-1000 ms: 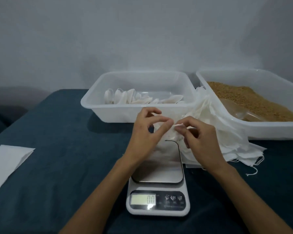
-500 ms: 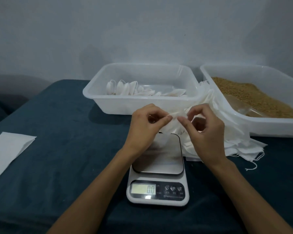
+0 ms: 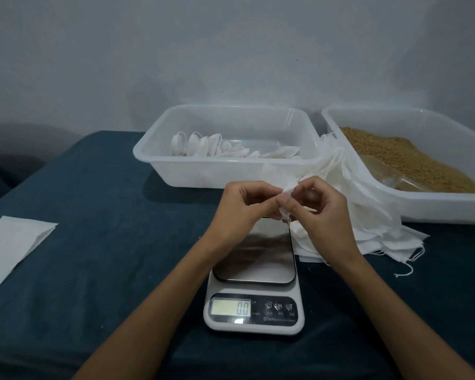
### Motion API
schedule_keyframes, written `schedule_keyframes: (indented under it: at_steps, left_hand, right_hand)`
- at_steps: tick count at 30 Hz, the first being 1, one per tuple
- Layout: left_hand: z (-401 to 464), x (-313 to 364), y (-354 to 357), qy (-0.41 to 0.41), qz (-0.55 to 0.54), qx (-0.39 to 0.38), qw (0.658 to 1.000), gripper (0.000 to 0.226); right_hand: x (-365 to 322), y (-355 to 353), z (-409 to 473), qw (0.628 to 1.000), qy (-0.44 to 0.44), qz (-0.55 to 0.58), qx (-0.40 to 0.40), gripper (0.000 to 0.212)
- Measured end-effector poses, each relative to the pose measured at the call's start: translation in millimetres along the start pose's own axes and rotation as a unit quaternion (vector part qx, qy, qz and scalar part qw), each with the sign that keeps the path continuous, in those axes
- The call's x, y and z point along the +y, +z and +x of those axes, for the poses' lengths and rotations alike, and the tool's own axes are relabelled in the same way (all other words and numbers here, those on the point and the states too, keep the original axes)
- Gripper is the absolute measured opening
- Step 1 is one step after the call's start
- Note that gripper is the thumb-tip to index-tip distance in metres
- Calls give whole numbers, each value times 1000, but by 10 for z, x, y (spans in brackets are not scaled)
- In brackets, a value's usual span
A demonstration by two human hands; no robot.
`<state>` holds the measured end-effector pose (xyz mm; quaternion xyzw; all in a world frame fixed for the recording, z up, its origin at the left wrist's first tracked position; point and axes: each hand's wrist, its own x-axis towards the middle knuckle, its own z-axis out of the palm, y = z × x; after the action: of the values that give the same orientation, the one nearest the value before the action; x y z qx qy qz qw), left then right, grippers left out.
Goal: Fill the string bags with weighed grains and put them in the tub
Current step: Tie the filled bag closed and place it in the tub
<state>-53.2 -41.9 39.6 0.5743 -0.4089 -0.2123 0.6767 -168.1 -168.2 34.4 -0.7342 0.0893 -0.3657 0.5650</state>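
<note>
White fabric, a small string bag (image 3: 287, 191), is pinched between the two hands above the far edge of the scale's steel platform (image 3: 258, 253). The left hand (image 3: 240, 208) grasps the bag with thumb and curled fingers from the left; the right hand (image 3: 322, 215) grasps it from the right, fingertips of both hands almost meeting at the cloth. A thin string hangs from the bag just below the fingertips. Directly beneath and nearer than the hands stands the digital scale (image 3: 254, 311), its display reading 0.0. Just right of the right hand, and partly behind it, lies a loose heap of empty bags (image 3: 368, 215), some strings trailing onto the dark blue tablecloth (image 3: 107, 256). Beyond the hands sits a translucent tub (image 3: 225, 171) holding a row of filled bags (image 3: 203, 145) along its left and middle. Beyond and to the right of the right hand, a second tub (image 3: 436, 207) contains brown grains (image 3: 412, 157) with a clear scoop (image 3: 390, 176) lying half buried in them. Far to the left of the left hand, a flat white sheet (image 3: 11, 242) rests on the cloth.
</note>
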Motion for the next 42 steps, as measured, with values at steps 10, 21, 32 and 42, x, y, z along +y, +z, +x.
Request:
schedule_keyframes:
  at_steps: [10, 21, 32, 42]
  left_hand:
    - [39, -52, -46, 25, 31, 96, 995, 6]
    - [9, -34, 8, 51, 85, 74, 992, 10]
    - [19, 0, -26, -47, -22, 66, 996, 22]
    - [38, -47, 0, -28, 9, 99, 995, 17]
  right_hand:
    - [96, -1, -13, 975, -114, -188, -5, 22]
    - [13, -40, 38, 1000, -13, -14, 1, 16]
    - [47, -88, 65, 998, 32, -18, 47, 10]
    - [-10, -136, 73, 996, 42, 70, 39, 14]
